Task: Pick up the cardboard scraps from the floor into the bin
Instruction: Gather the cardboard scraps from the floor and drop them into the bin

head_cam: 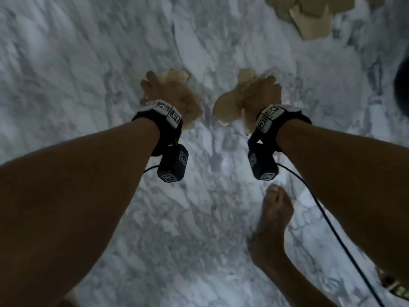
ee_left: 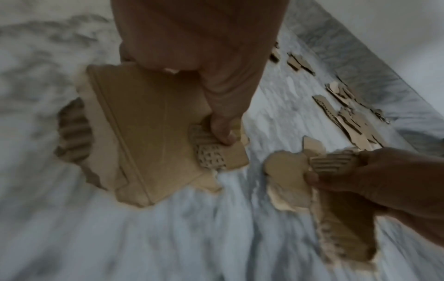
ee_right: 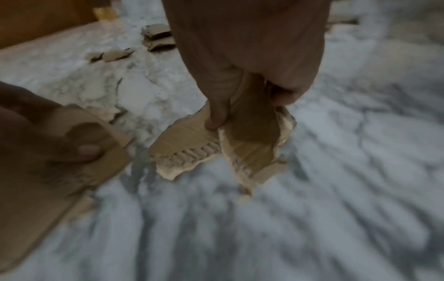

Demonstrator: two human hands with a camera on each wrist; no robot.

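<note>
While the left hand (head_cam: pixel 164 94) grips several cardboard scraps (ee_left: pixel 153 121), the right hand (head_cam: pixel 262 96) pinches two (torn) (ee_right: pixel 250 140).

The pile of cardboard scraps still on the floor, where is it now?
In the head view, the pile lies on the marble floor at top right, beyond the right hand.

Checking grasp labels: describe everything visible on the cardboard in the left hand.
The cardboard in the left hand is a stack of torn brown corrugated scraps, the top one broad and flat with a straight crease near one side and ragged pale edges. A small piece with exposed fluting sits under the thumb, which pins the stack from above; the other fingers are hidden beneath. A ribbed piece pokes out at the far side. The stack is held tilted, clear of the marble floor.
</note>
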